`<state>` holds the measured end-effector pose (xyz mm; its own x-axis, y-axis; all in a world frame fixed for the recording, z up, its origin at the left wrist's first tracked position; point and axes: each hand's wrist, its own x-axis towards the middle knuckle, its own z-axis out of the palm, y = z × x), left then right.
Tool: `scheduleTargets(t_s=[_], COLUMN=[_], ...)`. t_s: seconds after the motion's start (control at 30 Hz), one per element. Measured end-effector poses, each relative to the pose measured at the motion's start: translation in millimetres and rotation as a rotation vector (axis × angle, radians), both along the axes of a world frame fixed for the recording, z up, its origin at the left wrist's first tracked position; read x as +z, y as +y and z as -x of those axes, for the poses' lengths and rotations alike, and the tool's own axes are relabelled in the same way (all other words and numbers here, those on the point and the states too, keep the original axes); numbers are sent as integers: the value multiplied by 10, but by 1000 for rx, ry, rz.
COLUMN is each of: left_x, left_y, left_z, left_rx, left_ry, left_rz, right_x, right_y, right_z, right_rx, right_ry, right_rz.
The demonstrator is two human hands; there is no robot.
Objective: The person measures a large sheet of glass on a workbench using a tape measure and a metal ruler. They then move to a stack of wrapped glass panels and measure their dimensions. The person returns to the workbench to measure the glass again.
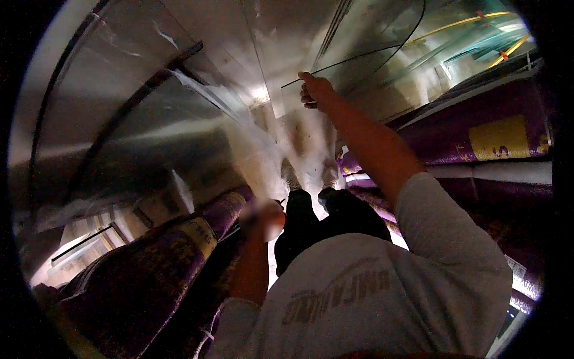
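Observation:
My right hand (314, 91) is stretched forward and up, its fingers closed on the lower left corner of a clear thin sheet (359, 66) that stands on edge ahead of me. My left hand (262, 218) hangs low by my hip, blurred, next to the end of a purple wrapped bundle (179, 251). Whether it touches or holds anything cannot be made out. Below are my grey shirt and dark trousers (317, 218).
Stacked purple wrapped bundles with a yellow label (496, 134) line the right side, and more lie at the lower left. A large shiny silver panel (149, 125) curves across the left and top. Pale floor (311, 155) runs in a narrow strip between them. Yellow rails (460, 24) show at the far right.

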<state>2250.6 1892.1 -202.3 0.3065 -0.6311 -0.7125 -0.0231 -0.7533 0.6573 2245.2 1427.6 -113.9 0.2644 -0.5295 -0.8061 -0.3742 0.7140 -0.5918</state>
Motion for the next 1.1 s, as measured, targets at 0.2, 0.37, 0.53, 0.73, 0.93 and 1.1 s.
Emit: scheduleTargets(t_s=[0.2, 0.37, 0.53, 0.73, 0.93, 1.1], left_x=[-336, -328, 178, 1035, 1121, 1125], left_y=[-1004, -1791, -2308, -2811, -3162, -3269], left_z=[-442, -697, -696, -656, -620, -634], left_rx=[134, 316, 383, 176, -61, -190], left_ry=[252, 567, 343, -286, -610, -601], left_rz=[215, 333, 158, 145, 233, 211], right_x=[176, 12, 87, -137, -754, -647], right_y=[-65, -179, -96, -47, 11, 129], right_z=[-266, -305, -214, -44, 139, 130], right_rx=[-80, -12, 59, 39, 186, 127], right_ry=[54, 123, 128, 183, 106, 96], right_rz=[-45, -41, -66, -57, 185, 76])
